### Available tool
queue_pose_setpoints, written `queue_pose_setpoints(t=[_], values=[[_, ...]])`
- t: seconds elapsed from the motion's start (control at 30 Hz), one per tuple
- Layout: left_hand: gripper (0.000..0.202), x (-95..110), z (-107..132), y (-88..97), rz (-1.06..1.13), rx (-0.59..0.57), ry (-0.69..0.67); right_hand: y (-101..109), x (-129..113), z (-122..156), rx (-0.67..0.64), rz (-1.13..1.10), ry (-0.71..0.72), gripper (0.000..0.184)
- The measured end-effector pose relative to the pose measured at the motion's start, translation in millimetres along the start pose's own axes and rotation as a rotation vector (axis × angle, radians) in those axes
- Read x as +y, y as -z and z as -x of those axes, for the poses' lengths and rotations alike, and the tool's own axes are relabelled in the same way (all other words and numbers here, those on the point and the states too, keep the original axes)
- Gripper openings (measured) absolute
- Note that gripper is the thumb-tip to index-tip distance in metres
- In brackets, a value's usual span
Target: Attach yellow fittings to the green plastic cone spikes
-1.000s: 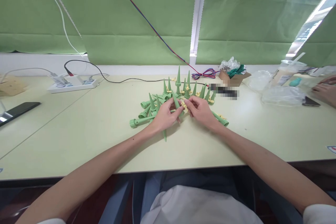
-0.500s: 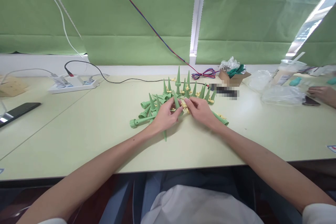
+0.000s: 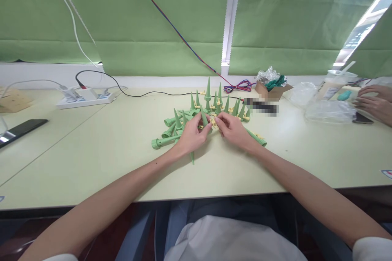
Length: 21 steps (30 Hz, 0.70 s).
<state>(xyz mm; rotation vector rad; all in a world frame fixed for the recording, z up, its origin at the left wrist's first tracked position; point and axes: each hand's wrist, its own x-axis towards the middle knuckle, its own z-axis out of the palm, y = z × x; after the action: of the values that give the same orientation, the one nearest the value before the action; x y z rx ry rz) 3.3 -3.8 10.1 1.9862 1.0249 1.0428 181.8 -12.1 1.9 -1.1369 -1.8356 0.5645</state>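
Note:
My left hand (image 3: 193,133) is closed around a green plastic watering spike (image 3: 203,117), its pointed tip up. Against the spike's side sits a small yellow plastic valve (image 3: 213,122), pinched by the fingertips of my right hand (image 3: 232,131). My fingers partly hide where valve and spike meet. Behind my hands stand several upright green spikes (image 3: 208,89), some with yellow valves on them. To the left, more spikes (image 3: 165,141) lie on their sides in a loose pile. Another green spike (image 3: 257,138) lies partly under my right wrist.
On the table (image 3: 122,151), a power strip (image 3: 85,100) and a phone (image 3: 23,130) are at left. A cardboard box (image 3: 272,92), wire coil (image 3: 239,86), plastic bag (image 3: 330,111) and drink cup (image 3: 332,85) stand at back right. Another person's hands (image 3: 375,100) are at far right.
Both my hands keep their grip, with the valve and spike shifted very slightly left. At far right, the other person's hands have come together higher up.

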Motion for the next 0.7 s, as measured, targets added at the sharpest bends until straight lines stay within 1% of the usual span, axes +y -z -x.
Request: queue_pose_setpoints(t=[0.23, 0.43, 0.5, 0.63, 0.7], values=[[0.017, 0.4, 1.5, -1.4, -0.034, -0.017, -0.037, -0.5, -0.3, -0.4, 0.042, 0.060, 0.028, 0.042], [0.018, -1.1, 0.5, -1.2, -0.016, -0.033, -0.047, -1.8, 0.9, -1.2, 0.036, 0.078, 0.023, 0.045], [0.019, -1.1, -0.2, -0.8, -0.008, -0.021, -0.034, -1.8, 0.2, -0.7, 0.043, 0.071, 0.007, 0.044], [0.019, -0.7, -1.3, 0.2, 0.031, -0.012, -0.003, -1.2, -2.3, 0.9, 0.001, -0.018, -0.006, 0.029], [0.019, -0.6, -1.5, 0.5, 0.052, -0.013, 0.009, -1.1, -3.0, 1.4, -0.018, -0.052, -0.007, 0.025]])
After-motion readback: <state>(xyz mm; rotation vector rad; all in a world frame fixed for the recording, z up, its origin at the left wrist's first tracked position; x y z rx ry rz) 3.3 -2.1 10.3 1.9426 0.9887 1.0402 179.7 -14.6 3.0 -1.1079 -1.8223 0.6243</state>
